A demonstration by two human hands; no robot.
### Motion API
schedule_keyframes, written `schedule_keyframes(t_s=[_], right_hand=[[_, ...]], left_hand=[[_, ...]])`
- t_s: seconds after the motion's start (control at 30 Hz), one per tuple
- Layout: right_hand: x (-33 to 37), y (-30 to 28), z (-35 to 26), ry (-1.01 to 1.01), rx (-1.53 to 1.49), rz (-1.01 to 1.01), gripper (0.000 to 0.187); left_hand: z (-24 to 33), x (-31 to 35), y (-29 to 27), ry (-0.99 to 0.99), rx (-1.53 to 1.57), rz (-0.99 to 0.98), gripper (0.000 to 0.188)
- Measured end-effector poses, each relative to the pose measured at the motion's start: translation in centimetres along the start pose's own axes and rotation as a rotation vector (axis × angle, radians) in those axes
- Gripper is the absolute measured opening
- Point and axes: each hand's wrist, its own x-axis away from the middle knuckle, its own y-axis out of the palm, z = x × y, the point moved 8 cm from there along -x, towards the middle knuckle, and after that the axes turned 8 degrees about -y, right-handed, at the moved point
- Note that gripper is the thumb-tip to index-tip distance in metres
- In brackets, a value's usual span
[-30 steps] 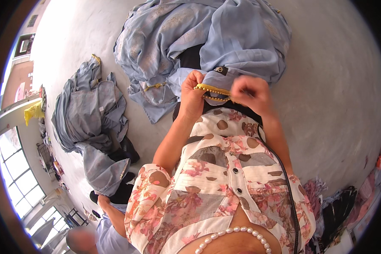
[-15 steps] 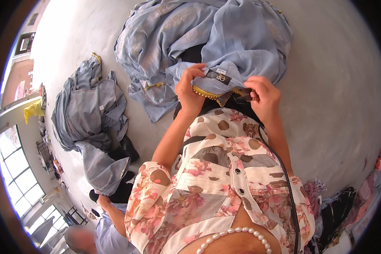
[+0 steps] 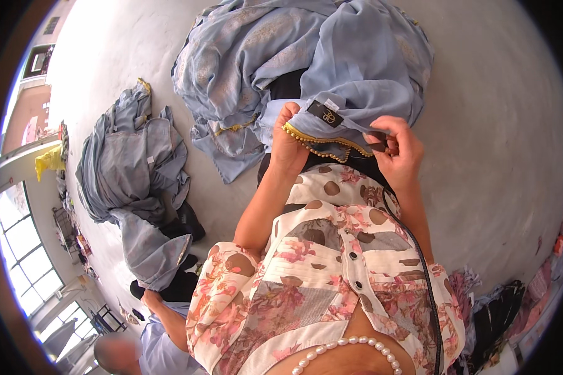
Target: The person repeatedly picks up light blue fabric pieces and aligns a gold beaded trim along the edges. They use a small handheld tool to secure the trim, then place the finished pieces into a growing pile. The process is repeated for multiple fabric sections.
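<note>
Left hand (image 3: pixel 290 140) of ours is up near 12 o'clock, grasping the edge of a blue garment (image 3: pixel 363 59) between thumb and fingers. Our right hand (image 3: pixel 399 153) sits between 2 and 3 o'clock, fingers curled around a small dark item (image 3: pixel 378 146); it's too small and too covered for us to tell what it is. We also can't tell whether those fingertips are pinching the cloth, but they're right beside it.

So the garment: most of it is bunched in a big heap from 11 to 1 o'clock, with paler patterned patches on it, and the nearest edge reaches down between our hands. That edge has gold beaded trim (image 3: pixel 316 142) along it, dipping in the middle. Just above the trim there's a black label (image 3: pixel 325 114) with a gold mark, and a small white tag (image 3: pixel 314 105) tucked behind it.

Around us, a second blue-grey garment (image 3: pixel 131 165) hangs in folds at 9 o'clock, well apart from ours. Over at 8 o'clock we've got a co-worker's hand (image 3: pixel 150 299) at the lower end of that cloth, with a pale blue sleeve (image 3: pixel 164 334) behind it. More clothes (image 3: pixel 497 319) are piled at 4 o'clock, and something yellow (image 3: pixel 49 164) shows at 9, way out by the wall.
</note>
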Motion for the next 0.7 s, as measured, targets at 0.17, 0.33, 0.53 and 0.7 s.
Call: schedule_keyframes(t_s=[0.17,0.33,0.53,0.7], right_hand=[[-1.6,1.1,-0.8,0.071,0.001,-0.124,0.024],[-3.2,4.1,-2.4,-0.018,-0.071,-0.238,0.032],[-3.9,5.7,-1.7,-0.129,-0.055,-0.294,0.018],[-3.7,2.4,2.1,0.199,-0.388,-0.014,0.008]], left_hand=[[0.0,0.5,1.8,-0.04,0.035,0.008,0.011],[0.4,0.3,1.9,0.048,-0.02,-0.056,0.014],[-0.1,0.6,2.5,0.002,-0.084,-0.066,0.016],[-0.1,0.6,3.0,-0.03,-0.026,-0.085,0.022]])
